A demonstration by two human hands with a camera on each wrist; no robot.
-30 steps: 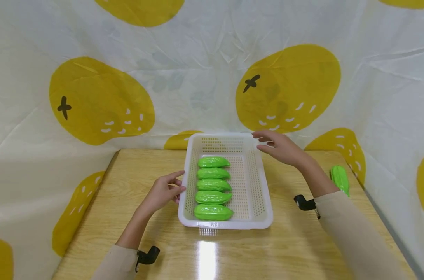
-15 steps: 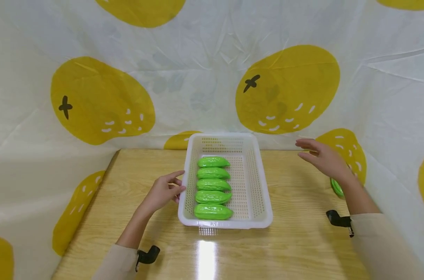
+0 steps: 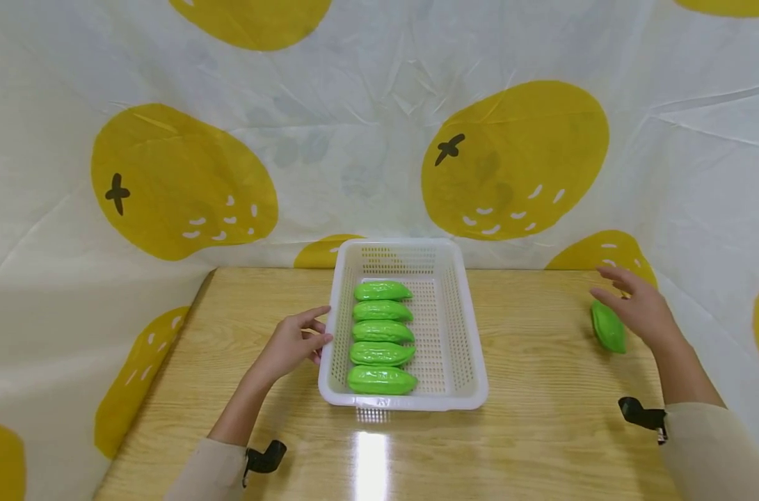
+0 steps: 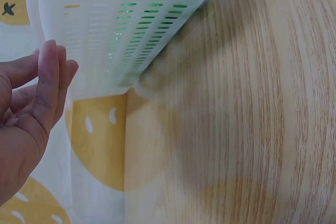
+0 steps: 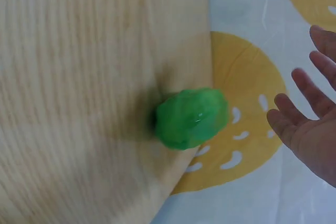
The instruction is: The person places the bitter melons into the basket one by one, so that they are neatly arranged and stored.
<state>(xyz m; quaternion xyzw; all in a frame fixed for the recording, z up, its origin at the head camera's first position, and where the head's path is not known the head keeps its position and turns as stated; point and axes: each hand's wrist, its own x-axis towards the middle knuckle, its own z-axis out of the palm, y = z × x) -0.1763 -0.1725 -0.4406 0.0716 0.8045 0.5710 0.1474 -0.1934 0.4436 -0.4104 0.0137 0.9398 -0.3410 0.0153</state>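
Observation:
A white plastic basket (image 3: 405, 401) with slotted walls stands on the wooden table. Along its left half lies a column of several glossy green ridged melons (image 3: 382, 332), shaped like bitter melons, tips to the right. My left hand (image 3: 291, 342) is at the basket's left rim, fingertips touching or very near it; in the left wrist view the fingers (image 4: 48, 77) look fairly straight. A single green ridged melon (image 3: 608, 327) lies near the table's right edge. My right hand (image 3: 643, 306) hovers above and beside it, fingers spread; the right wrist view shows a gap between hand and melon (image 5: 191, 118).
A white cloth with yellow fruit prints (image 3: 354, 139) hangs behind and at both sides of the table (image 3: 529, 431). Wood surface extends between the basket and the lone melon. Black wrist cameras (image 3: 266, 457) sit on both forearms.
My right hand has moved from the basket's right rim rightward and lower to the lone melon, which it briefly covered from view. The left hand and basket have stayed put.

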